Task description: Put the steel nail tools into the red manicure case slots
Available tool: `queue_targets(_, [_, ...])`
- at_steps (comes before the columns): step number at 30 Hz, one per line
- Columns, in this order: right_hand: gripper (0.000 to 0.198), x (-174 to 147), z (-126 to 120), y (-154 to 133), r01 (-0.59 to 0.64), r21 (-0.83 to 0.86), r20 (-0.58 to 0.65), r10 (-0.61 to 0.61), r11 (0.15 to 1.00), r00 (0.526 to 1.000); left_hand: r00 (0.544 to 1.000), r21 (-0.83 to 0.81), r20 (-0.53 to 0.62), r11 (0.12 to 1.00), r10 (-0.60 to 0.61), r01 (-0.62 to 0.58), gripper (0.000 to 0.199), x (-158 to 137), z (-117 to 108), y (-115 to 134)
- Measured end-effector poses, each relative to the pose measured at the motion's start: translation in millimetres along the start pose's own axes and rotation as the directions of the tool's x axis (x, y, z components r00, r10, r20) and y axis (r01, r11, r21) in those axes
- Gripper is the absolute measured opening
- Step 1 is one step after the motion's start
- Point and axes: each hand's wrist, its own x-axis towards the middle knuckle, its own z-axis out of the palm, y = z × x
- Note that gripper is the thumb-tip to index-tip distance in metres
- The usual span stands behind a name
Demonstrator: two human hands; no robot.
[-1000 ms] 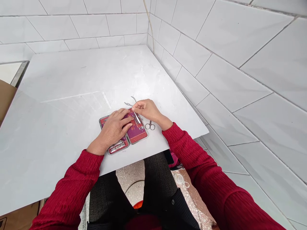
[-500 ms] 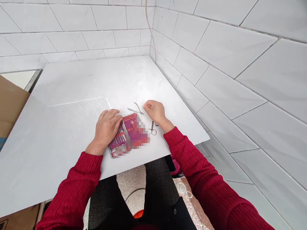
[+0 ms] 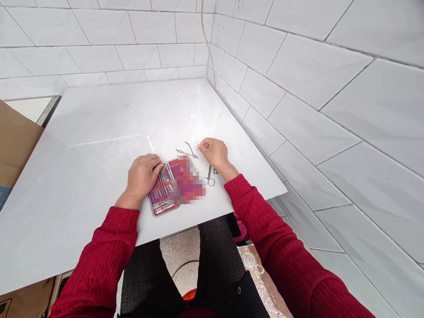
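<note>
An opened manicure case lies on the white table, with several slim metal tools strapped in its left half. Part of its right half is blurred out. My left hand is closed at the upper left edge of this case, thumb over the tool tops. My right hand rests on the table with its fingertips pinched together; something tiny and pale may be at the tips, too small to name. Beside those fingertips lie cuticle nippers with handles spread. Small scissors are below my right wrist, near a partly hidden nail clipper.
The white table meets tiled walls at the back and right. A cardboard box stands past its left edge. A pale cable hangs down the corner. Under the table's front edge are my legs and a white round lid.
My left hand has shifted slightly left and its fingers have drawn in, uncovering more of the tools in the case. My right hand stays nearly in place, still pinched.
</note>
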Motion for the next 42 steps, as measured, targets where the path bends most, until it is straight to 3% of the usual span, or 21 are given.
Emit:
queue_targets(5, [0.02,5,8,-18,0.058,-0.165,0.134,-0.036,0.985,0.99,1.0,-0.003,-0.004,1.0,0.001,-0.001,0.029,0,0,6])
queue_targets(9, [0.017,14,16,-32,0.107,-0.281,0.163,-0.063,0.954,0.985,0.999,0.009,-0.004,0.999,0.035,-0.035,0.031,3,-3,22])
queue_targets(17, [0.015,21,18,-37,0.101,-0.318,0.216,-0.032,0.943,0.976,0.99,0.022,0.121,0.996,0.077,-0.081,0.032,7,2,57])
queue_targets(23, [0.013,18,9,-31,0.015,-0.052,0.181,-0.005,0.999,0.983,0.983,-0.035,0.161,0.996,0.087,-0.083,0.033,8,9,58])
queue_targets(28, [0.048,12,11,-33,-0.029,0.29,0.178,-0.024,0.956,0.984,0.985,-0.142,0.165,0.989,0.057,-0.033,0.022,11,14,55])
queue_targets(31, [0.052,10,16,-34,-0.002,0.417,0.172,-0.076,0.909,0.982,0.985,-0.141,0.16,0.989,0.062,-0.04,0.021,11,15,56])
queue_targets(36, [0.056,10,22,-33,0.007,0.491,0.125,-0.078,0.871,0.989,0.975,-0.047,0.195,0.994,0.107,-0.099,0.029,12,13,57])
queue_targets(42, [0.05,8,23,-34,-0.005,0.492,0.154,-0.082,0.871,0.985,0.983,-0.129,0.161,0.989,0.09,-0.07,0.018,15,12,56])
